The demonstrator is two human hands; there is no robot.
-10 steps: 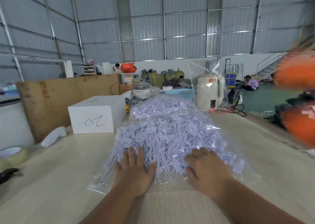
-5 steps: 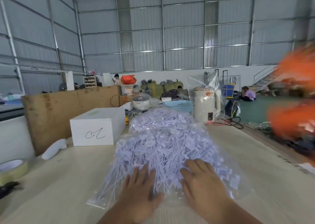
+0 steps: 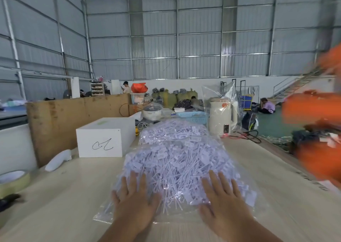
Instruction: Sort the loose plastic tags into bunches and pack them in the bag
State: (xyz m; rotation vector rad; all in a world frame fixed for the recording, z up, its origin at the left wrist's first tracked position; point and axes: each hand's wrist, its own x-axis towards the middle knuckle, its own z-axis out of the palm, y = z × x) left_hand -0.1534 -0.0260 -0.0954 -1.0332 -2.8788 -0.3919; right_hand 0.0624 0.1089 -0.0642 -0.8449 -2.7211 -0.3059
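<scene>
Clear plastic bag (image 3: pixel 103 217) bulges with white tags (image 3: pixel 177 160), both hands pressing.

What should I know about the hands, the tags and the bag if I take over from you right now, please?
Left hand and right hand: both flat, fingers straight, pressing on the near end of the clear bag.
The plastic tags are inside that bag on the table; a second filled bag lies behind.
Done: tags appear packed. Left: I cannot tell whether the bag is sealed.
</scene>
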